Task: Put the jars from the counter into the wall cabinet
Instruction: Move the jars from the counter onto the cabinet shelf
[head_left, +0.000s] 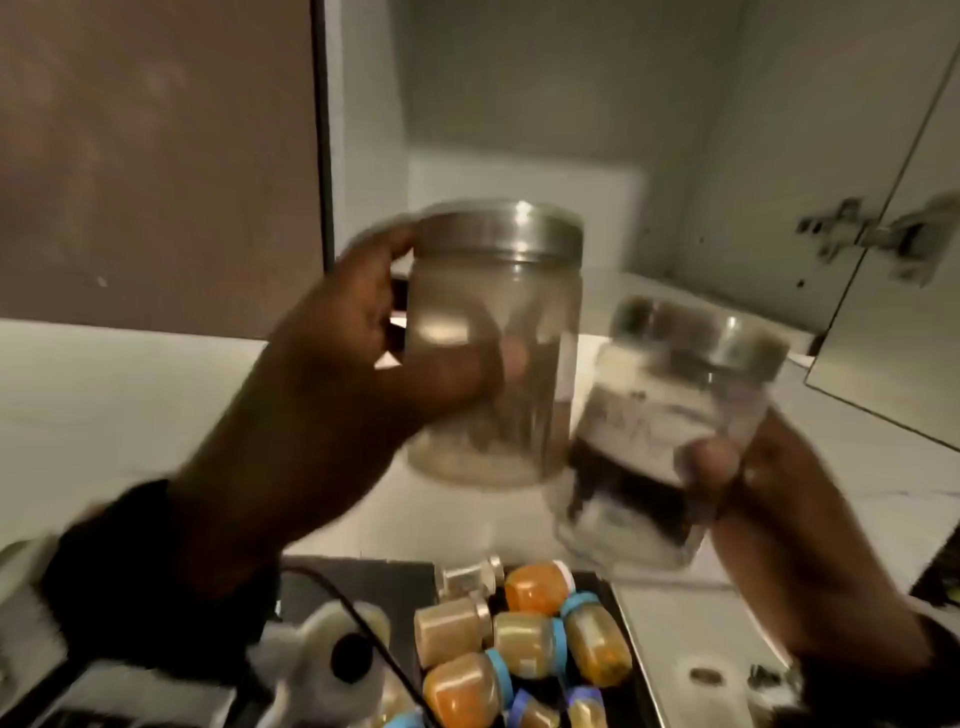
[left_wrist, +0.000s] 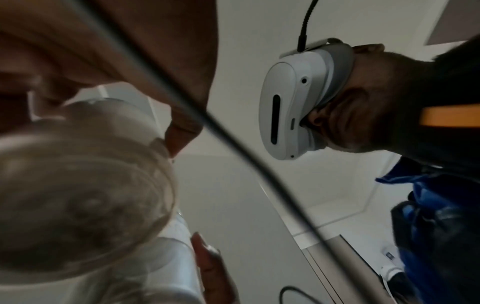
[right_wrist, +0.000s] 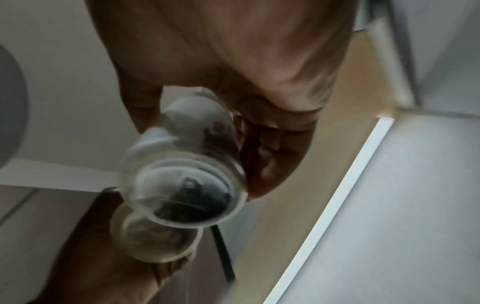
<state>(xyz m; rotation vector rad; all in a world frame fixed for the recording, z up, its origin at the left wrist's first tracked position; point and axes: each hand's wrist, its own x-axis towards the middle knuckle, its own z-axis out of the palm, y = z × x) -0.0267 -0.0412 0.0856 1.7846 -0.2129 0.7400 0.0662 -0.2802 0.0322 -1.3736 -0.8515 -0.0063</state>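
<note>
While both jars are aloft before the open wall cabinet (head_left: 519, 93), the head view shows the left hand (head_left: 363, 374) wrapped round a steel-lidded pale jar (head_left: 498, 343) at centre, upright, its grip curled about the glass. At 4 o'clock the right hand (head_left: 769, 499) pinches a tilted, labelled jar (head_left: 665, 426) holding something dark; the two jars sit just beside each other. At 6 o'clock, small spice jars (head_left: 524, 644) lie in a dark tray (head_left: 363, 577) on the bench (head_left: 78, 395).

From the left wrist, the pale jar's base (left_wrist: 78, 201) fills 8 o'clock, a fingertip (left_wrist: 179, 139) pressed to its side.

From the right wrist, the dark-filled jar's base (right_wrist: 187, 185) sits at centre, fingers (right_wrist: 272, 154) curled on it, with the pale jar (right_wrist: 155, 238) just below.

This looks like the carry step; next, each jar needs levelling and setting on the cabinet floor, apart enough not to knock.
</note>
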